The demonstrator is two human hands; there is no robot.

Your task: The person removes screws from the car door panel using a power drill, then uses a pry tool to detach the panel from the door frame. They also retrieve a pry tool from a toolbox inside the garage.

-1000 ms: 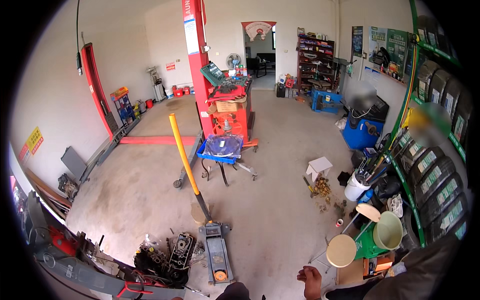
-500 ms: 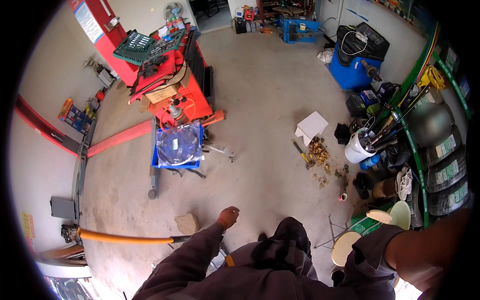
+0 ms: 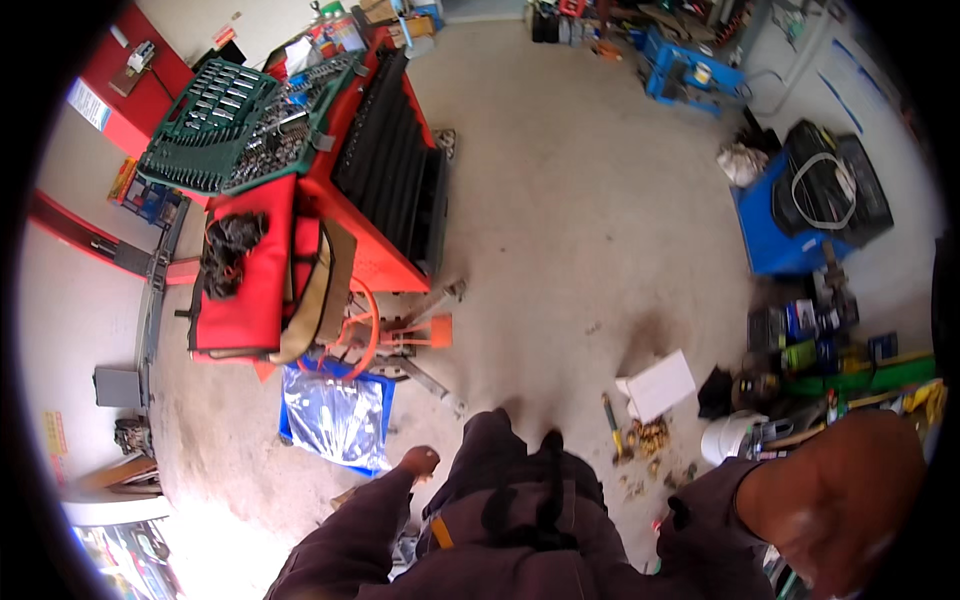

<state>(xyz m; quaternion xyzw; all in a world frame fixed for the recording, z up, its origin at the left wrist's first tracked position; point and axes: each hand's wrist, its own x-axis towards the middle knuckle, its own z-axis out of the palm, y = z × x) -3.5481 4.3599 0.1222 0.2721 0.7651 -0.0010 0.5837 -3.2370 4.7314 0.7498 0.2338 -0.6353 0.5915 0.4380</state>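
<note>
My left hand [image 3: 421,463] hangs low at my side with its fingers curled in; whether anything small is inside them is hidden. Nearest to it is a blue tray [image 3: 389,400] with a clear plastic bag [image 3: 335,410] lying in it. My right hand [image 3: 840,505] is raised large and blurred near the lower right rim, and its fingers cannot be made out. Ahead to the left stands a red tool cart [image 3: 385,225]. On its top lies an opened green socket set [image 3: 215,120], with a red bag [image 3: 245,315] at the near end.
A hammer [image 3: 614,430], a white box [image 3: 660,385] and scattered brownish debris [image 3: 650,437] lie on the floor ahead right. Blue machines [image 3: 775,225] line the right wall. The cart's metal legs [image 3: 430,385] stick out over the floor.
My view has moved forward, so the tool cart and green socket set look nearer and larger. The tray, white box and hammer now lie closer to my feet. My left hand stays low.
</note>
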